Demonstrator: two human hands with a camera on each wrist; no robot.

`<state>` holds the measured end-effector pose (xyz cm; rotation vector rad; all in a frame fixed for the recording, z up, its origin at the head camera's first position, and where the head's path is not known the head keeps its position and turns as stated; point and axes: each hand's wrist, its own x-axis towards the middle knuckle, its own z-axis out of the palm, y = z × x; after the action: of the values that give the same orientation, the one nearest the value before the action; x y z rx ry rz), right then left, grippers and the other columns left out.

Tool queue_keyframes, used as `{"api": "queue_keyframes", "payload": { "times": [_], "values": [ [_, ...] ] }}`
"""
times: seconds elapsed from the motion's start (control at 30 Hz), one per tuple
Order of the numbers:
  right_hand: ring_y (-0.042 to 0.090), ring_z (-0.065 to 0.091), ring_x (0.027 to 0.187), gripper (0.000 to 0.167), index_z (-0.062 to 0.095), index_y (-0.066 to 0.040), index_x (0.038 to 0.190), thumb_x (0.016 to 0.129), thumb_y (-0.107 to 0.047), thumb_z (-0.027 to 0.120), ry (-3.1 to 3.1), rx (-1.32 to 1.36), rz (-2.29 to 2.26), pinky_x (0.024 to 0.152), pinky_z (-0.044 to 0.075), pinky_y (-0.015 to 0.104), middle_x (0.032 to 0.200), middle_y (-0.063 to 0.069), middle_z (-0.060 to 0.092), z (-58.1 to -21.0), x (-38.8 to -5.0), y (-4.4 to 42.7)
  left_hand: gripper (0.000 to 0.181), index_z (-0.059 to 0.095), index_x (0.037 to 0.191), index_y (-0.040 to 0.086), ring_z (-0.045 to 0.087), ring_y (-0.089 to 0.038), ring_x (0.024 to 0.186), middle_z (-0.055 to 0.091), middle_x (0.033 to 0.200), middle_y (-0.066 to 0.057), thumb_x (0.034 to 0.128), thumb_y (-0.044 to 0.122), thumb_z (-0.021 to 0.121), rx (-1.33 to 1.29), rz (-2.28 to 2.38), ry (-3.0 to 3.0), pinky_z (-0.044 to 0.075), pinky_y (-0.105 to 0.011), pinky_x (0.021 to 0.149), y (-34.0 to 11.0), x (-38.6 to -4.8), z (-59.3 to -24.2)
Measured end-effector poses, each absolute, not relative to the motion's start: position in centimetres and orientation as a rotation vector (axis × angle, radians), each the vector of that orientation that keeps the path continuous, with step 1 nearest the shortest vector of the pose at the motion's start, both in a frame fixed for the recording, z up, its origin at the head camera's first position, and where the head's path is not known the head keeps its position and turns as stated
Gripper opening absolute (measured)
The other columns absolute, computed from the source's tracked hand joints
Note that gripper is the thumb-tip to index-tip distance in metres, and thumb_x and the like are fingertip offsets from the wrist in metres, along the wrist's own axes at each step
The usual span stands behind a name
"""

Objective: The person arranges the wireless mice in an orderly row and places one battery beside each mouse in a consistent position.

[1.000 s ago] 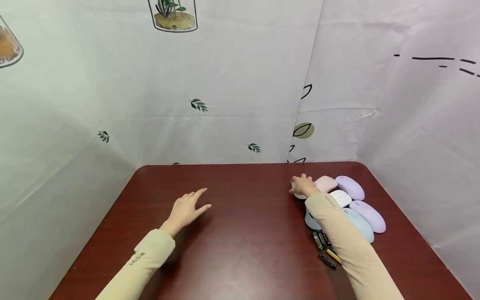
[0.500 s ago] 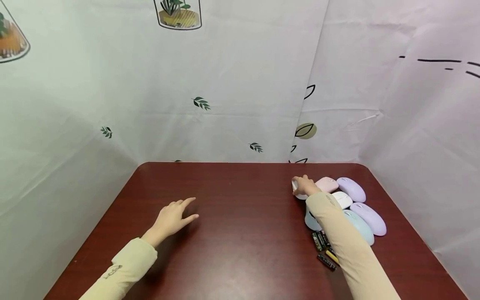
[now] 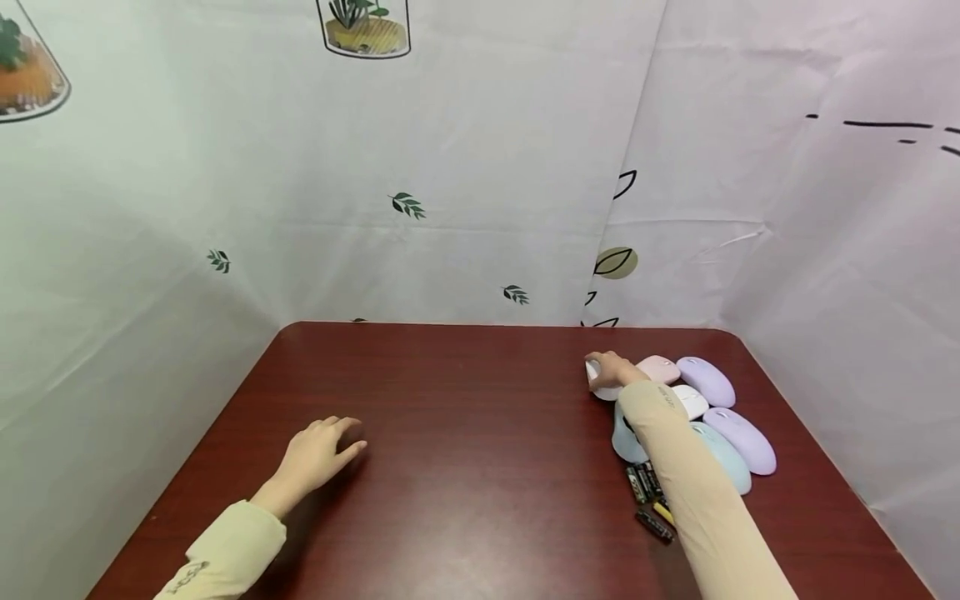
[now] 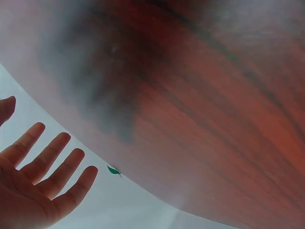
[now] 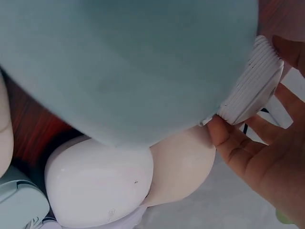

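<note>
At the far right of the table, my right hand [image 3: 615, 372] grips a white mouse [image 3: 604, 393], the leftmost of a group of computer mice. The right wrist view has thumb and fingers around the ribbed side of this white mouse [image 5: 252, 88]. A light blue mouse [image 5: 128, 67] fills much of that view in front. Over the left part of the table, my left hand [image 3: 315, 457] holds nothing, fingers loosely bent in the head view. The left wrist view shows the fingers of the left hand [image 4: 28, 195] spread apart.
Beside the right hand lie a pink mouse [image 3: 660, 368], two purple mice [image 3: 707, 382], another white mouse [image 3: 693, 402] and light blue mice [image 3: 628, 442]. Several batteries [image 3: 655, 527] lie nearer, partly behind the right sleeve. White printed cloth [image 3: 450, 167] hangs behind the dark red table [image 3: 465, 467].
My left hand has moved left and toward me, and its fingers have bent a little more. The right hand has stayed at the white mouse; the head view has shifted slightly.
</note>
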<state>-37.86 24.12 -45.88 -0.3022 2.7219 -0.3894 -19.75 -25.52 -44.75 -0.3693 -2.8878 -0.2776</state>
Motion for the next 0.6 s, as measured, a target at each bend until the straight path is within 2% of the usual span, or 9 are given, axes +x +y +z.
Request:
{"api": "queue_keyframes", "payload": {
  "times": [0.1,0.2,0.43,0.6],
  "values": [
    [0.051,0.041,0.121,0.070,0.041,0.004,0.135,0.075,-0.018,0.068,2.743,-0.333,-0.404,0.093,0.040,0.056,0.133,0.038,0.037,-43.8,-36.3,23.6,0.033,0.067,0.107,0.007,0.062,-0.035,0.090,0.067,0.100,-0.013,0.0830,0.029,0.069,-0.358,-0.291,-2.869,0.049,-0.051,0.073,-25.6,-19.5,-44.7],
    [0.051,0.042,0.118,0.066,0.040,0.005,0.134,0.076,-0.017,0.064,2.785,-0.345,-0.359,0.093,0.041,0.055,0.132,0.038,0.038,-42.8,-35.2,23.2,0.032,0.067,0.106,0.007,0.062,-0.035,0.092,0.067,0.101,-0.014,0.0830,0.029,0.069,-0.341,-0.289,-2.867,0.049,-0.052,0.075,-25.7,-19.3,-44.6],
    [0.051,0.046,0.110,0.064,0.044,0.003,0.132,0.075,-0.017,0.063,2.845,-0.265,-0.435,0.092,0.040,0.057,0.130,0.036,0.040,-43.1,-34.3,22.8,0.033,0.067,0.105,0.005,0.061,-0.037,0.094,0.067,0.103,-0.015,0.0831,0.030,0.068,-0.338,-0.277,-2.892,0.049,-0.053,0.074,-26.0,-18.5,-44.8],
    [0.049,0.045,0.110,0.064,0.045,0.001,0.133,0.075,-0.020,0.066,2.813,-0.245,-0.491,0.091,0.039,0.058,0.129,0.035,0.041,-43.4,-35.3,22.0,0.032,0.067,0.104,0.006,0.061,-0.037,0.094,0.067,0.102,-0.015,0.0828,0.030,0.069,-0.310,-0.270,-2.889,0.048,-0.054,0.074,-26.3,-18.2,-44.9]
  ]
}}
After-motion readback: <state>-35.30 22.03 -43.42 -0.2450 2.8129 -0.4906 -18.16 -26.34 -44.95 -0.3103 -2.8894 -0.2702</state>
